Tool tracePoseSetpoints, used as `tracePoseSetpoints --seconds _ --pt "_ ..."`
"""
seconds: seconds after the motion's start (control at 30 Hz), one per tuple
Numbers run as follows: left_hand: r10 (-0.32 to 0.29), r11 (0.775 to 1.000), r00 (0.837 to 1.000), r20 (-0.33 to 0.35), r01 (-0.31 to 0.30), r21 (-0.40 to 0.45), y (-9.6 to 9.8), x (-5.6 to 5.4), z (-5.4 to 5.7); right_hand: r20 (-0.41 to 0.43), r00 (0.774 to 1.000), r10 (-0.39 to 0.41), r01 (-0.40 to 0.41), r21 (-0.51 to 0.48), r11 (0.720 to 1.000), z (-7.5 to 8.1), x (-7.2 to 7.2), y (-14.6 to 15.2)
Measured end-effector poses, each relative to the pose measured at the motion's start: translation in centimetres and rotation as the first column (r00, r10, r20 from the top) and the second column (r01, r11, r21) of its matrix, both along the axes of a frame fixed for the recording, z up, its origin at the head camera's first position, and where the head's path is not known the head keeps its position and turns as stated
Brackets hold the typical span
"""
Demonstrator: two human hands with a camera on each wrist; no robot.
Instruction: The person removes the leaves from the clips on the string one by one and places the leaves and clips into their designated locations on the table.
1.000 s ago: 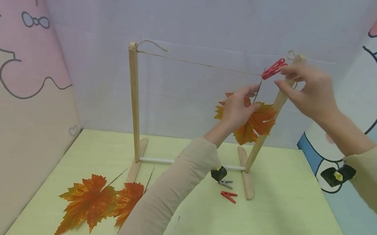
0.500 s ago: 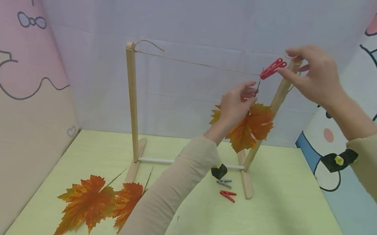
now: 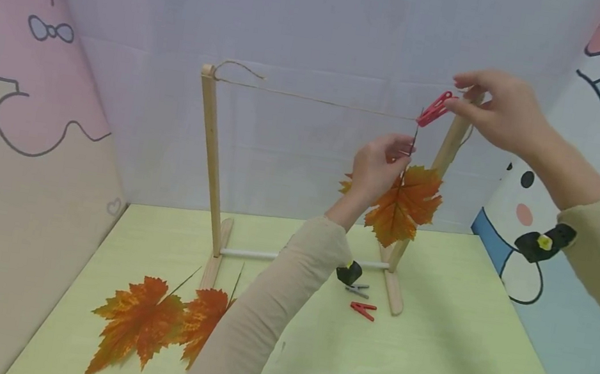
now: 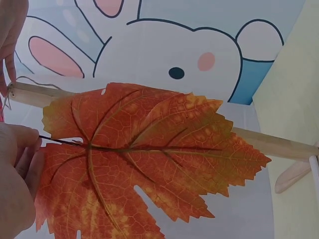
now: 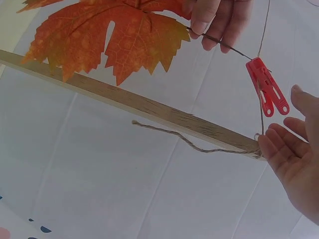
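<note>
A red clothespin (image 3: pixel 434 109) is clipped on the twine (image 3: pixel 319 100) near the right post, gripping the top of a dark leaf stem (image 5: pixel 222 44). From that stem hangs an orange maple-style leaf (image 4: pixel 149 144), broad and toothed. My left hand (image 3: pixel 377 167) pinches the stem between thumb and fingers just below the clothespin. Close beside the clothespin's handle ends is my right hand (image 3: pixel 503 111), its fingers spread loosely and apart from the clip in the right wrist view. Nothing shows between the right thumb and fingers.
The wooden frame (image 3: pixel 211 161) stands on the pale yellow table (image 3: pixel 425 361), with a white rod (image 3: pixel 249 254) low between its posts. Two more leaves, one large (image 3: pixel 140 318) and one partly behind my left sleeve (image 3: pixel 203 321), lie front left. A grey clothespin (image 3: pixel 357 290) and another red clothespin (image 3: pixel 363 311) lie by the right foot.
My right hand has loosened from the red clothespin, its fingers spreading and lifting slightly. The left hand has shifted slightly on the stem, and the leaf hangs a little lower.
</note>
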State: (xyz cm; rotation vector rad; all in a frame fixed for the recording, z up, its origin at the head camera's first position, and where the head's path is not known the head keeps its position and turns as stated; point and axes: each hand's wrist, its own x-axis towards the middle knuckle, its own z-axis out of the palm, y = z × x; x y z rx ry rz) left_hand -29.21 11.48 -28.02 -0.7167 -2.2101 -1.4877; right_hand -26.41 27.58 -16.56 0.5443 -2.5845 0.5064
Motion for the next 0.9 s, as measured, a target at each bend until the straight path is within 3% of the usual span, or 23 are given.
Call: tracePoseSetpoints --seconds 0.27,0.6,0.9 --pt "-0.029 1.000 0.999 0.025 0.029 -0.005 0.08 -0.04 0.04 0.026 1.000 0.011 -0.013 0.080 0.997 0.23 -0.30 0.16" --pt "-0.041 0.999 0.998 0.047 0.041 0.002 0.02 0.17 0.00 0.044 0.999 0.020 -0.024 0.087 0.996 0.25 -0.57 0.21" --pt "-0.039 0.999 0.999 0.013 0.039 -0.008 -0.14 0.19 -0.03 0.037 0.999 0.012 -0.016 0.096 0.995 0.42 -0.64 0.37"
